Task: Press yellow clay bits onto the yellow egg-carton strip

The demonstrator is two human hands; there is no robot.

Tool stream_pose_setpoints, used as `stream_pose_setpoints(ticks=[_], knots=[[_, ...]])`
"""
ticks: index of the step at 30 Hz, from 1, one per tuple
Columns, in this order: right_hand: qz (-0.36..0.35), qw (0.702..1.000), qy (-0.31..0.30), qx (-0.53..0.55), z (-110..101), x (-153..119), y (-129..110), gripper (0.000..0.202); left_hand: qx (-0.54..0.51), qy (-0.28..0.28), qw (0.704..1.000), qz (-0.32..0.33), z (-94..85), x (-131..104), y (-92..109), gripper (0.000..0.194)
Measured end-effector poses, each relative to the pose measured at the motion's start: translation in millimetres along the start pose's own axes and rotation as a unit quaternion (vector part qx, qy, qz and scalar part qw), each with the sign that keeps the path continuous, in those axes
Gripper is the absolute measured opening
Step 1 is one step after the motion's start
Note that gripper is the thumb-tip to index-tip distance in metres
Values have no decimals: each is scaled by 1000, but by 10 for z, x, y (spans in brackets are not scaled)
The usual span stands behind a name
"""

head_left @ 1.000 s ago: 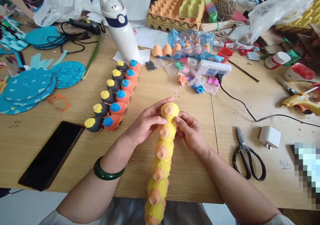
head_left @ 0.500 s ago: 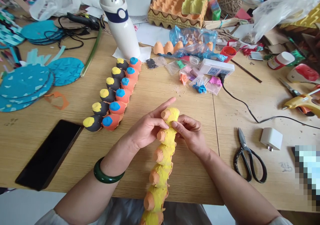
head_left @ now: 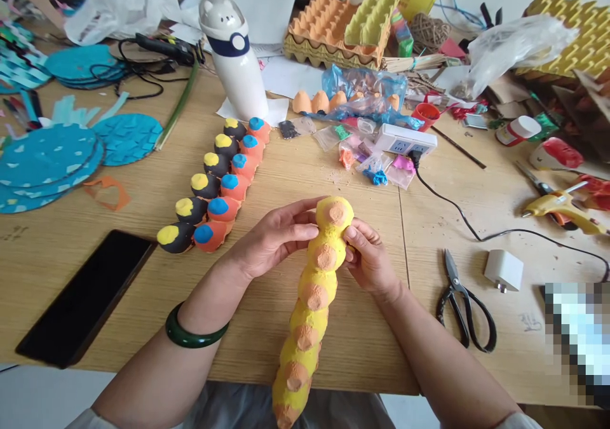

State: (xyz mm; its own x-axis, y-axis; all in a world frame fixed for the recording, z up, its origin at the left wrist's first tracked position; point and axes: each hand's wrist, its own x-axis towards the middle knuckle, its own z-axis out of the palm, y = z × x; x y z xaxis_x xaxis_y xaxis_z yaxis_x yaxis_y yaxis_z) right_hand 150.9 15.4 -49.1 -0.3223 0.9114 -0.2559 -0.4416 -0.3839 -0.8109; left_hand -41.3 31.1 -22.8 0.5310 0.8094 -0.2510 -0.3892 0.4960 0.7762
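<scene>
A long egg carton strip (head_left: 312, 314) runs toward me, its bumps coated in yellow clay with bare orange tips. Its far end is between my two hands. My left hand (head_left: 276, 238) grips the left edge, thumb on the clay and fingers partly hidden behind. On the right edge, my right hand (head_left: 369, 254) pinches the strip near its top bump, thumb in front. To the left lie two finished-looking strips side by side: a black strip with yellow tips (head_left: 204, 185) and an orange-red strip with blue tips (head_left: 234, 186).
A black phone (head_left: 88, 295) lies at left, scissors (head_left: 464, 302) and a white plug adapter (head_left: 504, 270) at right. Beyond are a white bottle (head_left: 238, 73), small clay bags (head_left: 376, 173), a power strip (head_left: 406, 140), a glue gun (head_left: 557, 203) and stacked egg trays (head_left: 333, 28).
The yellow strip has been rotated so its bare orange tips now face up toward me instead of left. Both hands keep hold of its far end. The view has shifted slightly.
</scene>
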Motion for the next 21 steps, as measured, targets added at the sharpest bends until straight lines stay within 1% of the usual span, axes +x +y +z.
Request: stream_pose_setpoints(ticks=[4,6,10,12,15,19,21], knots=[[11,1000,-10,-10,-7,0,7,41,16,9,1000,18,-9,-3,0,39],[13,1000,-12,-14,-16,0,21,39,-6,1,1000,-5,-32,-4,-7,39],[2,999,-21,-31,-33,-5,56,32,-72,-31,994,-76,-80,-4,-46,40],[6,999,-25,-37,-39,-6,67,31,-89,-34,992,-87,-90,-1,-69,39],[17,999,-28,-33,-41,-4,66,33,-100,-32,991,-86,-88,5,-85,39],[22,999,-24,-8,-37,3,26,39,-103,-80,990,-62,-62,8,-50,35],[20,1000,-24,4,-35,8,2,42,-90,-91,991,-38,-47,6,-25,35]])
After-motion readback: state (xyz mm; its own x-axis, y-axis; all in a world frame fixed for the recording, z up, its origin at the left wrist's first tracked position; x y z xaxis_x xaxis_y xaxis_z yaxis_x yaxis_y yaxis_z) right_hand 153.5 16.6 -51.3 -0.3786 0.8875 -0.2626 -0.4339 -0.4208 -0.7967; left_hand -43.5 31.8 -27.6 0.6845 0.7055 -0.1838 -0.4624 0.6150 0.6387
